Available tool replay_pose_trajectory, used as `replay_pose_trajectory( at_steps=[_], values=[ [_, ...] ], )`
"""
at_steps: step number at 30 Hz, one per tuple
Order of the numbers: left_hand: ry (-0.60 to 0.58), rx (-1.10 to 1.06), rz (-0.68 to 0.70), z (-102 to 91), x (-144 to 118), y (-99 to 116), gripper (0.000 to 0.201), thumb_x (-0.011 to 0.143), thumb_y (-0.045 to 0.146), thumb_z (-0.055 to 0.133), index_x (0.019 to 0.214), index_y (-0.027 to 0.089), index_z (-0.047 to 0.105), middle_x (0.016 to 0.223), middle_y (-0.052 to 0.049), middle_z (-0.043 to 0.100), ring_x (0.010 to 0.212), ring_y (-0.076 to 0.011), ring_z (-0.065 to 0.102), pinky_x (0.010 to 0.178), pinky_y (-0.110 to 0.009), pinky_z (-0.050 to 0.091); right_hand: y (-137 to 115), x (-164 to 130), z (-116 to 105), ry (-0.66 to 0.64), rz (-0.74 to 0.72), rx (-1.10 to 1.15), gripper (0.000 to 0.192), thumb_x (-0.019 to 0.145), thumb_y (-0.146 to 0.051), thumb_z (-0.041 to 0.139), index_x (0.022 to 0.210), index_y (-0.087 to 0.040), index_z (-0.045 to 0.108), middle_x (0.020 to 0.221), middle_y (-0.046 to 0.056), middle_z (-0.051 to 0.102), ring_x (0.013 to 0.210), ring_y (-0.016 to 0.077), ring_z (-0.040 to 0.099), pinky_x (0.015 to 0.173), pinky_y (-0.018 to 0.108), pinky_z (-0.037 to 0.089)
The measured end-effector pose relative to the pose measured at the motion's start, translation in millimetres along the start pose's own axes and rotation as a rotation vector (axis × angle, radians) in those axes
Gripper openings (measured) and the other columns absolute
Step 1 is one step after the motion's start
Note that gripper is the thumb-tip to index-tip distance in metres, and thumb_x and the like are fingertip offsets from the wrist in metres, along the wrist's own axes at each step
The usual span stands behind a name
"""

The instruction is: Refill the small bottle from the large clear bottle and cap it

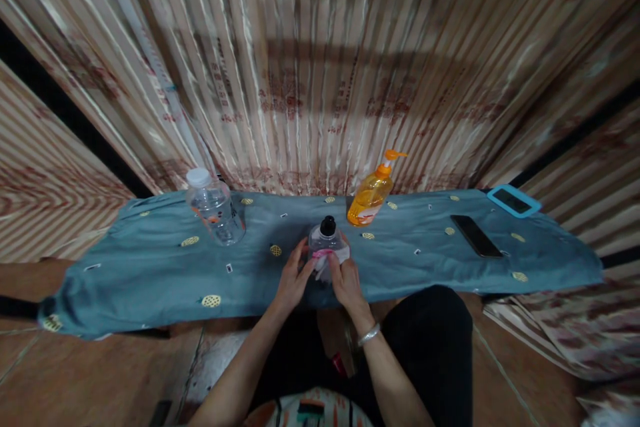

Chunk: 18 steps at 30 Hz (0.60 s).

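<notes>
A small clear bottle (327, 237) with a black cap and a pink band stands on the blue-grey cloth (150, 267) at the middle. My left hand (293, 277) grips its left side. My right hand (345, 280) presses a white tissue or cloth (330, 260) against its lower right side, fingers wrapped around it. A silver bracelet (369, 334) sits on my right wrist.
A clear plastic water bottle (215, 208) with a white cap stands to the left. An orange pump soap bottle (373, 192) stands behind on the right. A black phone (476, 235) and a blue-cased phone (513, 200) lie far right. A striped curtain hangs behind.
</notes>
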<state>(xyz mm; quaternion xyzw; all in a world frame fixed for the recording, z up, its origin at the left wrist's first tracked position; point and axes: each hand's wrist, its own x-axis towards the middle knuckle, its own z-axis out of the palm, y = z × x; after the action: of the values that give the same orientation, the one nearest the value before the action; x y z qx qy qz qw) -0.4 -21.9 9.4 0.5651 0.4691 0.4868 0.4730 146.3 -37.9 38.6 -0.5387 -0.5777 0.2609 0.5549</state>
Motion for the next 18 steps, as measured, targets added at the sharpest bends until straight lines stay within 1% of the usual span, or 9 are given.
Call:
replay_pose_trajectory(
  at_steps=[2,4,7,10,14,16,18],
  values=[
    [-0.038,0.015,0.014,-2.3,3.4,3.4,0.058,0.088,0.047,0.067,0.139,0.022,0.056,0.136,-0.013,0.063,0.129,-0.0307,0.062,0.108,-0.049,0.054,-15.3,13.5,-3.8,0.008,-0.004,0.051,0.043,0.098,-0.045,0.064,0.133,-0.021,0.060,0.136,0.010,0.063,0.119,0.0258,0.064,0.100,0.052,0.054],
    [-0.057,0.009,0.014,-2.8,4.9,2.7,0.059,0.084,0.044,0.070,0.137,0.021,0.057,0.136,-0.014,0.060,0.128,-0.0314,0.062,0.104,-0.049,0.056,-29.3,27.1,-4.8,0.000,-0.005,0.106,0.043,0.098,-0.046,0.063,0.133,-0.021,0.061,0.133,0.009,0.064,0.117,0.0250,0.065,0.100,0.051,0.054],
    [-0.042,-0.005,-0.003,-0.9,6.7,0.0,0.065,0.074,0.036,0.077,0.134,0.020,0.056,0.134,-0.014,0.060,0.126,-0.0314,0.062,0.103,-0.049,0.057,-37.3,40.2,-0.3,-0.029,0.034,0.196,0.041,0.099,-0.047,0.062,0.131,-0.021,0.062,0.130,0.009,0.066,0.113,0.0236,0.066,0.098,0.049,0.055],
    [-0.032,-0.012,-0.014,3.1,10.6,3.9,0.069,0.064,0.026,0.081,0.128,0.019,0.055,0.127,-0.011,0.065,0.120,-0.0283,0.065,0.103,-0.045,0.056,-23.2,40.8,9.4,-0.046,0.161,0.290,0.038,0.099,-0.047,0.062,0.126,-0.021,0.064,0.128,0.008,0.067,0.110,0.0227,0.067,0.096,0.047,0.056],
    [-0.049,-0.035,-0.065,8.0,15.0,15.5,0.064,0.060,0.016,0.080,0.120,0.020,0.055,0.111,-0.004,0.073,0.102,-0.0227,0.072,0.098,-0.040,0.057,11.5,28.7,19.5,-0.064,0.371,0.381,0.036,0.098,-0.045,0.064,0.124,-0.020,0.065,0.127,0.008,0.067,0.107,0.0220,0.068,0.092,0.044,0.058],
    [-0.017,-0.043,-0.083,8.5,14.5,19.2,0.061,0.058,0.015,0.081,0.113,0.021,0.057,0.108,-0.003,0.075,0.099,-0.0227,0.073,0.095,-0.038,0.058,25.2,21.2,21.4,-0.077,0.453,0.409,0.036,0.098,-0.045,0.064,0.125,-0.020,0.065,0.126,0.008,0.067,0.106,0.0216,0.068,0.091,0.043,0.059],
    [0.026,-0.054,-0.080,6.5,12.1,21.1,0.055,0.058,0.021,0.084,0.107,0.021,0.059,0.106,-0.004,0.075,0.098,-0.0238,0.074,0.094,-0.039,0.059,34.1,14.8,22.9,-0.092,0.517,0.427,0.036,0.098,-0.045,0.064,0.124,-0.020,0.065,0.125,0.007,0.068,0.104,0.0212,0.068,0.089,0.042,0.059]
  ],
)
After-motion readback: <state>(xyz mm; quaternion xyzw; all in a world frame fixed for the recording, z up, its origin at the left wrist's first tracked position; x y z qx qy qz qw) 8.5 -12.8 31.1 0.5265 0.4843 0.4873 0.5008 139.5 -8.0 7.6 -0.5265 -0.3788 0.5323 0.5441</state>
